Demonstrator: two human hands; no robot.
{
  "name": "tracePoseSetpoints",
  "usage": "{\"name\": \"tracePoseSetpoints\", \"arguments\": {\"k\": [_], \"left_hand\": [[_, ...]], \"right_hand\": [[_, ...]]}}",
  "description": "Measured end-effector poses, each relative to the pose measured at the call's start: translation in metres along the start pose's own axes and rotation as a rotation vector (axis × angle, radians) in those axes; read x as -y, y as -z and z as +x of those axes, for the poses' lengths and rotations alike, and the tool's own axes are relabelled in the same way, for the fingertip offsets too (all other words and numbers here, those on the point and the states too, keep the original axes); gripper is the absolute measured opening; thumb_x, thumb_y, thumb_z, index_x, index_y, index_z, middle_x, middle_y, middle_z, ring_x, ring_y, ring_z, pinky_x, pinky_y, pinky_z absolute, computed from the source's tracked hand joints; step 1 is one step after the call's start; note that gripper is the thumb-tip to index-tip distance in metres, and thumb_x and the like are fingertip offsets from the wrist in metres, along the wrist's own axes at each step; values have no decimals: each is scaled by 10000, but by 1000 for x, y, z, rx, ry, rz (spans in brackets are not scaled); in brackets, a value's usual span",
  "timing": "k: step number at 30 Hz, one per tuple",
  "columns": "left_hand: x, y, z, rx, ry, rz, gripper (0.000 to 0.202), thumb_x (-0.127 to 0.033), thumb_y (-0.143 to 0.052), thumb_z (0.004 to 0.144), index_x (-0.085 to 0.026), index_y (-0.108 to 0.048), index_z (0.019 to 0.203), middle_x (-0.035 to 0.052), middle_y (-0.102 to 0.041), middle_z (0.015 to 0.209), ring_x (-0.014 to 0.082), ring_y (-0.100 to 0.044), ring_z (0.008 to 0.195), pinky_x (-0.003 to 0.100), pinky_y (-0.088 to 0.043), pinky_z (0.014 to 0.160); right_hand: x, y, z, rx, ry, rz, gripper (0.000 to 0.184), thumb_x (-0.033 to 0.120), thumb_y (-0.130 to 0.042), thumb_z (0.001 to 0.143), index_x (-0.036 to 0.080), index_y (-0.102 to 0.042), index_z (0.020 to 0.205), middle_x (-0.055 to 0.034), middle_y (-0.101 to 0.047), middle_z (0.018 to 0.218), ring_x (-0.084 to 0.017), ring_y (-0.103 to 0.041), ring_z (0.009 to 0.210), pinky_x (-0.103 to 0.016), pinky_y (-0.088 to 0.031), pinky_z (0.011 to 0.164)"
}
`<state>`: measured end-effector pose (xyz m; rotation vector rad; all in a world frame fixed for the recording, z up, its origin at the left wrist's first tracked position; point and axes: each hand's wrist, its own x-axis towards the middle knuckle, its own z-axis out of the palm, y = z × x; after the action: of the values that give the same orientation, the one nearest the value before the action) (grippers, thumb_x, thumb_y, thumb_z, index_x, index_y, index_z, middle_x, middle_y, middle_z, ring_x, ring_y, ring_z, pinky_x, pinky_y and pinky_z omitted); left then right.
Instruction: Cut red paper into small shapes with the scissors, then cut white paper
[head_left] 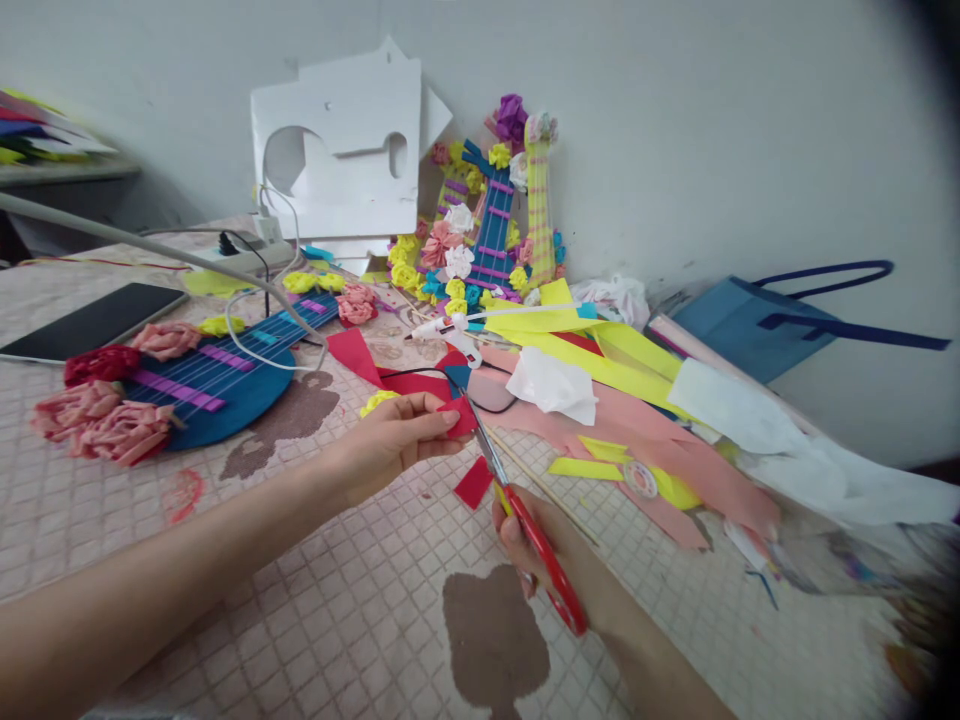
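Pinched in my left hand (397, 440) is a small piece of red crepe paper (461, 418). My right hand (540, 545) grips red-handled scissors (544, 555), their blades pointing up and away, right at the edge of that red piece. Just below the blades lies a cut red scrap (474, 482) on the table. A longer red strip (356, 358) stretches behind my left hand. Beyond the hands rests a white glue gun (442, 328) with a black cord. To the left is a blue paper guitar (240, 385) decorated with pink and red paper flowers (124, 420).
Yellow strips (615, 350), pink paper (660, 435) and white sheets (810, 460) spread over the right side. Finished-looking flowered guitars (491, 230) lean on the wall beside white cut-out boards (337, 150). A dark tablet-like device (94, 318), a power strip (240, 255) and a blue bag (750, 320) are around.
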<state>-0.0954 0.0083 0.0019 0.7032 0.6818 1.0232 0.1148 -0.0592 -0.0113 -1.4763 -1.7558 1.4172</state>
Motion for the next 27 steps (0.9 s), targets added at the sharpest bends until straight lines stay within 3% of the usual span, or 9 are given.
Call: {"name": "tracePoseSetpoints", "arguments": {"k": [14, 19, 22, 25, 27], "left_hand": [[-2, 0, 0, -2, 13, -2, 154, -153, -767, 730, -146, -613, 739, 4, -716, 749, 158, -713, 786, 286, -571, 810], [-1, 2, 0, -2, 11, 11, 170, -160, -772, 724, -149, -604, 744, 10, -711, 763, 157, -707, 800, 284, -562, 810], [3, 5, 1, -7, 25, 62, 187, -190, -779, 717, -152, -599, 748, 11, -705, 775, 144, -695, 774, 266, -554, 770], [9, 6, 2, 7, 66, 188, 204, -243, -783, 710, -151, -602, 732, -1, -680, 704, 99, -649, 636, 217, -525, 653], [13, 5, 1, 22, 99, 302, 203, -269, -765, 725, -145, -605, 714, -11, -653, 633, 74, -589, 543, 193, -483, 570]], "right_hand": [[-2, -2, 4, -28, -60, -17, 325, 501, -528, 842, 214, -416, 738, 84, -363, 580, -58, -390, 376, -172, -361, 297], [-6, 0, 9, -97, 29, -27, 277, 447, -557, 816, 223, -432, 712, 62, -403, 579, -90, -426, 437, -214, -387, 389], [-6, 16, 13, -241, 86, -189, 214, 399, -563, 807, 223, -481, 718, 15, -538, 638, -158, -550, 588, -270, -441, 540], [-11, 40, 20, -459, -58, -601, 249, 458, -573, 800, 210, -551, 811, -46, -635, 693, -245, -620, 673, -320, -420, 590], [-19, 55, 24, -583, -101, -844, 297, 459, -561, 814, 188, -595, 932, -108, -689, 834, -296, -653, 792, -339, -422, 626]]}}
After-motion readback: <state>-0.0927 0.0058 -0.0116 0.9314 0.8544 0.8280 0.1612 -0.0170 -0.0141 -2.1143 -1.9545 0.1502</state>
